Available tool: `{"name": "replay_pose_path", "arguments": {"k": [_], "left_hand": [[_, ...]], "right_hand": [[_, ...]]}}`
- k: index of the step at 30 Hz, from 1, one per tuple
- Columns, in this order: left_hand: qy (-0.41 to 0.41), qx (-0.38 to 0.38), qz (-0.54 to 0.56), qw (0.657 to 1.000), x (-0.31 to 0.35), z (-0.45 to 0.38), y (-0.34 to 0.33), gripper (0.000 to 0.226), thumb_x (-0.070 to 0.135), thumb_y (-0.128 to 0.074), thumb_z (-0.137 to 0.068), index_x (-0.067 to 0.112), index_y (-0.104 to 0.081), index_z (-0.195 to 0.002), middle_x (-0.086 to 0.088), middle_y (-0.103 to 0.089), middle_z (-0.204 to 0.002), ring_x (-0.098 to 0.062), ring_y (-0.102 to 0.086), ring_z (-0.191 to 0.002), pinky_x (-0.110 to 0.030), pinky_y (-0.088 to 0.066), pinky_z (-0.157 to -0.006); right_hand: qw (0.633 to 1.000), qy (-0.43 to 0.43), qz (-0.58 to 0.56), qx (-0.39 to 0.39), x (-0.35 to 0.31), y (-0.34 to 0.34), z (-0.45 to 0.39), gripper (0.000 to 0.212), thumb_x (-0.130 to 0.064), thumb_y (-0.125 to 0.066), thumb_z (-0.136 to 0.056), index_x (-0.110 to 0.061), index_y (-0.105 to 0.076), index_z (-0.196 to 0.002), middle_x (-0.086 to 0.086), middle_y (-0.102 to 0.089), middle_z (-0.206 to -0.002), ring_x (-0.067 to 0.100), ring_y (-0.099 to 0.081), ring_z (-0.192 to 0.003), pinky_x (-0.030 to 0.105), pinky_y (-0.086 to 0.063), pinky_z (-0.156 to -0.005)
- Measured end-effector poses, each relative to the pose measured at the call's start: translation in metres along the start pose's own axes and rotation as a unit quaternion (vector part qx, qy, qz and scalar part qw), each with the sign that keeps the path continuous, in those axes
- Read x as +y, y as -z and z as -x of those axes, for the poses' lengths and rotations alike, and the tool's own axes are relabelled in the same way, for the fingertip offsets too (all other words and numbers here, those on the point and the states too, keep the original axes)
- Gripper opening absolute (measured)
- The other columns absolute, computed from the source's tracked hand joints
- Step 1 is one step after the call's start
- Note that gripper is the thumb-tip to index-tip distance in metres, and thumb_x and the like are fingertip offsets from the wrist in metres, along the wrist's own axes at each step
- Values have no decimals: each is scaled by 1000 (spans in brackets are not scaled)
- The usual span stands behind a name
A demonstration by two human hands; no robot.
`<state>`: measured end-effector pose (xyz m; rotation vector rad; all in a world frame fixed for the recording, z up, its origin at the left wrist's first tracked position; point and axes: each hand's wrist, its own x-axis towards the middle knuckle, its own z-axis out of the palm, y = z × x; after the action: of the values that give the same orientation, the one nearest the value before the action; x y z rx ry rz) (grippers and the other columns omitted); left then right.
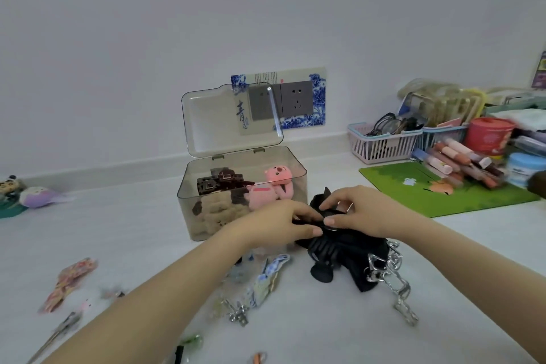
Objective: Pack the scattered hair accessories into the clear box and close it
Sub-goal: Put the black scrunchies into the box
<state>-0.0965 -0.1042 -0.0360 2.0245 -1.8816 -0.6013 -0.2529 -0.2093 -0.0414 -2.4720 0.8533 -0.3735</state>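
Note:
The clear box (298, 170) stands at the centre of the white surface, its hinged lid (206, 118) upright. Inside lie a brown claw clip (221, 183), a beige fluffy accessory (215, 210) and a pink plush clip (274, 186). Just right of the box, my left hand (280, 224) and my right hand (363, 210) both pinch a black hair accessory (334, 242), lifted a little above the surface. A black fabric piece with a silver chain (393, 275) hangs under it. A light blue patterned item (266, 278) and a silver clasp (237, 313) lie below my left wrist.
A pink-orange packet (69, 284) and small blurred items lie at the lower left. A green mat (443, 189), pink basket (384, 142), red tin (489, 134) and cosmetics tubes (455, 162) crowd the right. Plush toys (38, 195) sit far left by the wall.

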Motion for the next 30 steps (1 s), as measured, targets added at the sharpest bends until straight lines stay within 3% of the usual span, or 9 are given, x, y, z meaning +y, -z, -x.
{"name": "replay_pose_path", "arguments": {"k": [3,7,13,16,22,26,27,28,30], "left_hand": [[28,4,31,999,-2,0,-3,34,33,-61,-90,30,-60,-124,10,-60,-112,-3,-54,-103,-13,-40,-87],[27,60,93,993,-6,2,-2,25,20,-64,-88,26,-70,-112,15,-65,-93,2,-57,-87,-6,-43,-75],[18,213,229,950,0,3,7,22,16,-65,-87,35,-72,-78,9,-71,-86,-10,-65,-88,-27,-52,-87],[17,224,304,926,4,8,14,12,26,-62,-90,33,-67,-99,1,-65,-110,-21,-65,-102,-40,-55,-90],[-22,113,421,900,9,12,19,74,41,-71,-73,34,-37,-139,4,-57,-126,-11,-65,-105,-29,-56,-86],[-80,68,441,891,15,9,33,57,29,-72,-82,16,-49,-133,-17,-60,-113,-17,-64,-72,-31,-47,-50],[-91,77,433,894,16,8,40,53,32,-74,-79,9,-56,-123,-25,-61,-105,-22,-62,-70,-39,-47,-53],[-93,101,434,891,17,7,46,49,31,-77,-76,4,-61,-113,-28,-62,-103,-27,-63,-78,-50,-53,-70],[-84,166,441,878,17,6,60,31,22,-75,-78,3,-65,-102,-18,-69,-102,-26,-65,-95,-46,-50,-97]], "right_hand": [[990,-37,-138,-6,5,2,5,9,-20,-70,-82,-25,-68,-89,-8,-57,-61,5,-50,-54,9,-37,-49],[970,-70,-232,3,9,4,11,9,-10,-64,-86,-17,-70,-88,0,-60,-66,10,-52,-58,12,-41,-49],[938,-57,-330,91,-4,9,6,15,-10,-61,-88,-16,-72,-97,-3,-64,-75,7,-51,-62,14,-42,-57],[904,-50,-409,119,-15,16,3,13,-10,-61,-88,-17,-71,-92,-1,-68,-80,10,-57,-68,18,-46,-64],[821,-46,-559,104,-42,18,0,16,-7,-57,-90,-7,-69,-100,10,-68,-86,21,-65,-79,36,-55,-81],[803,-7,-593,58,-54,24,-8,17,-12,-53,-92,-9,-70,-96,16,-70,-96,26,-67,-82,36,-56,-72],[805,3,-591,48,-57,30,-11,19,-15,-53,-93,-10,-69,-101,16,-70,-100,26,-68,-84,34,-56,-71],[811,13,-584,37,-59,36,-14,22,-20,-52,-93,-11,-68,-106,15,-70,-103,24,-68,-87,32,-57,-70],[840,39,-541,5,-66,51,-21,32,-33,-54,-90,-14,-66,-113,10,-71,-107,20,-69,-90,27,-58,-71]]}}
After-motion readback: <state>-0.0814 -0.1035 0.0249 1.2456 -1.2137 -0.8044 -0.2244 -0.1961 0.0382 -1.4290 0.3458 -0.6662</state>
